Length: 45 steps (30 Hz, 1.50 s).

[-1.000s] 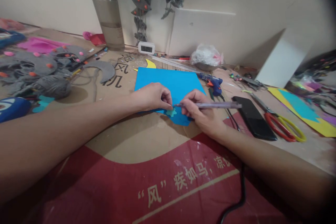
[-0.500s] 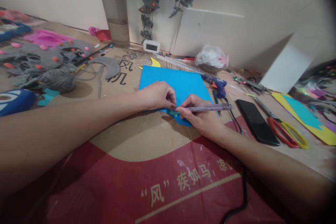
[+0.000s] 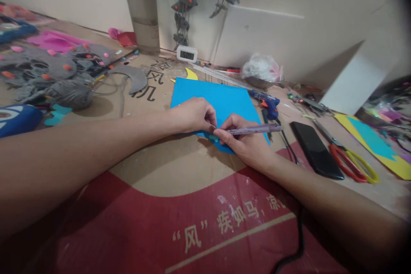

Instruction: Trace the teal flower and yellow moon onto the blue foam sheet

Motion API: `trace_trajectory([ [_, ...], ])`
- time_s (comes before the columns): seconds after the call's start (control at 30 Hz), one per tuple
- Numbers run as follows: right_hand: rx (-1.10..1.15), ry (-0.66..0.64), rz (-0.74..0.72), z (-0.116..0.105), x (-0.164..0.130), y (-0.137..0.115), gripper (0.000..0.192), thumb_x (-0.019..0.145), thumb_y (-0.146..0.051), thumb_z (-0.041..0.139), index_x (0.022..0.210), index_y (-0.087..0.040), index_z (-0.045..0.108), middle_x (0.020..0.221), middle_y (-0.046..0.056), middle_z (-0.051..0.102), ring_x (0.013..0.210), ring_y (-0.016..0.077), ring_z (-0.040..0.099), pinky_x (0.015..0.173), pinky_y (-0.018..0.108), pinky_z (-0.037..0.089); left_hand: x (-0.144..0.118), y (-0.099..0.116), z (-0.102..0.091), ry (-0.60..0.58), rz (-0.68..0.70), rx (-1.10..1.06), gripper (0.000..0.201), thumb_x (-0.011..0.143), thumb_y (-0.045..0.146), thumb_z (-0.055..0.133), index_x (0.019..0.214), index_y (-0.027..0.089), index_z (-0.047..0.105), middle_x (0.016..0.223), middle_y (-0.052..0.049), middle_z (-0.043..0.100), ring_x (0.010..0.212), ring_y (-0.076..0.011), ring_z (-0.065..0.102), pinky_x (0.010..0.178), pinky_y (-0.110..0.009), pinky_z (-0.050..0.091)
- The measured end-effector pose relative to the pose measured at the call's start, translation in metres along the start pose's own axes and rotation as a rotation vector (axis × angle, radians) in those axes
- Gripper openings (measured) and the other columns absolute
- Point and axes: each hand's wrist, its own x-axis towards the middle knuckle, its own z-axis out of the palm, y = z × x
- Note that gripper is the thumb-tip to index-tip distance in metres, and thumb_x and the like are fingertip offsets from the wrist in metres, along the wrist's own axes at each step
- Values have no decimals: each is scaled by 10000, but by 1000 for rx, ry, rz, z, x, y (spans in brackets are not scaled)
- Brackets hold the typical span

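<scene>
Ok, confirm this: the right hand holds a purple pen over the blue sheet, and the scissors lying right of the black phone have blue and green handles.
Not quite. The head view shows the scissors with red and yellow handles. The rest stands: the right hand holds the purple pen over the blue sheet, and the scissors lie right of the black phone.
</scene>
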Motion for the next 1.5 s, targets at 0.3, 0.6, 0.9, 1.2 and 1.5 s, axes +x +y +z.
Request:
trace_trajectory([
  [0.3,10,-6,-8,0,2,-1,305,903,-450,613,767,-186,544,668,-5,596,598,112,547,551,237,401,-2,1,0,9,17,2,137,725,238,715,839,193,775,762,-5,709,678,-129,570,560,-221,333],
  [0.6,-1,-4,-14,0,3,-1,346,893,-502,611,761,-188,544,672,-11,574,598,112,523,545,242,385,-1,3,-1,1,2,30,134,724,246,723,839,201,775,766,-4,709,687,-134,578,571,-231,343],
  [0.9,-52,-4,-31,2,6,-6,339,923,-470,576,737,-190,528,632,-18,554,570,108,499,545,254,359,1,2,0,0,-21,39,116,710,236,734,819,219,769,764,11,704,694,-139,581,563,-246,346],
  [1.2,-43,-9,-19,1,7,-7,348,918,-480,577,732,-190,526,633,-18,552,579,109,497,549,256,355,0,3,0,6,-27,38,106,716,194,709,805,211,764,772,5,712,706,-141,588,583,-245,357],
  [1.5,22,-70,83,0,12,-10,408,884,-578,570,744,-199,510,626,-19,547,571,114,483,527,256,354,-1,3,-1,1,-10,31,100,729,201,687,805,188,751,752,-3,699,690,-146,570,571,-256,337],
])
